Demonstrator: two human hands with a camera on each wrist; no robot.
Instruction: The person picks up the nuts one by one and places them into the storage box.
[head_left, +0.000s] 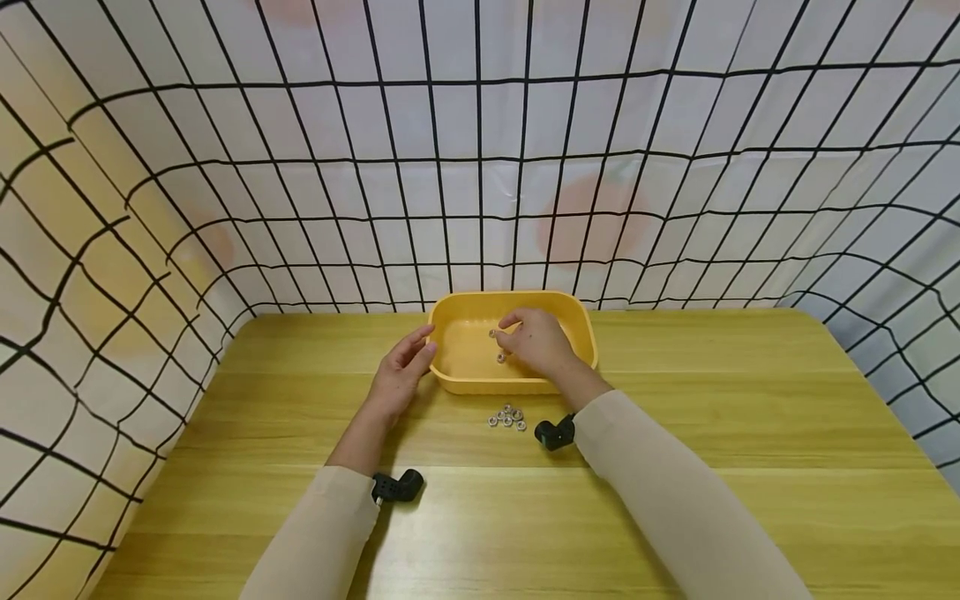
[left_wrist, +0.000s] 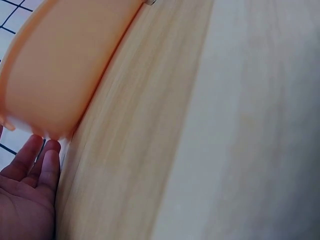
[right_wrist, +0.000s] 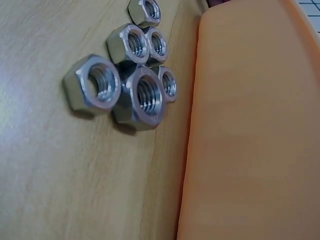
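Note:
A yellow plastic tray (head_left: 480, 386) stands on the wooden table near the back mesh. At its left end my left hand (head_left: 397, 379) touches the outer wall with fairly straight fingers (left_wrist: 49, 160). My right hand (head_left: 536, 340) reaches over the front rim into the tray, with thumb and index finger slightly apart. A hex nut (head_left: 492, 333) shows right at the thumb tip. Another nut (head_left: 501, 358) lies on the tray floor below that hand. In front of the tray is a small cluster of metal nuts (right_wrist: 145, 95), their threaded holes plainly seen in the right wrist view.
Black mesh (head_left: 480, 158) over pale printed fabric encloses the back and sides of the table (head_left: 712, 400). Small black cameras (head_left: 555, 433) are worn at both wrists. The tray's tall side wall (right_wrist: 250, 125) rises close beside the cluster of nuts.

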